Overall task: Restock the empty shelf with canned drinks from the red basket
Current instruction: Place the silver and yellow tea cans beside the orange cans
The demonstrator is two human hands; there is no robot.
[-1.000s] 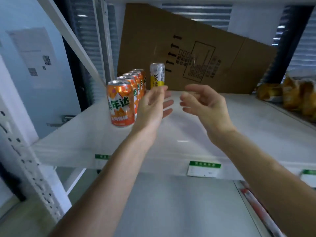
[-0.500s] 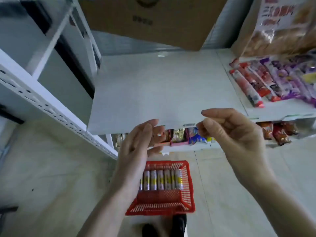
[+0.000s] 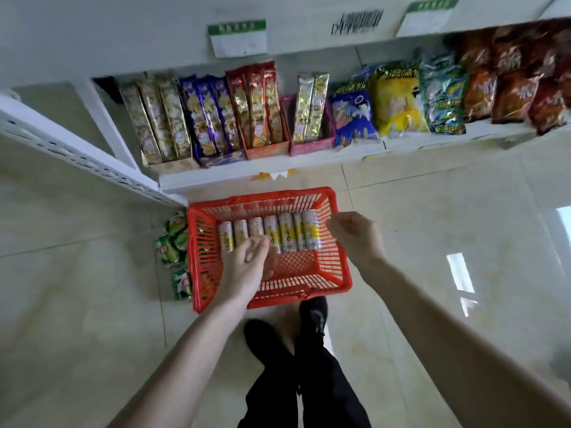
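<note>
Hands are seen poised above the red basket (image 3: 335, 274), which is set on the floor (image 3: 77, 304) just near of the lowest snack shelf (image 3: 278, 168). Left hand (image 3: 247, 267) is loosely curled, nothing held, hovering over the left end of the row of cans (image 3: 287, 233); right hand (image 3: 355, 236) is likewise loosely curled and empty, over the basket's right rim. Seven slim white-and-yellow cans are laid on their sides, side by side, along the far half of the basket, apparently so each can be gripped round its body. Near half of the basket is bare. Green packets (image 3: 173, 248) are lying on the floor touching the basket's left wall. Empty shelf to be restocked is not identifiable in this view. Next step is judged to be a grasp of one can per hand.
</note>
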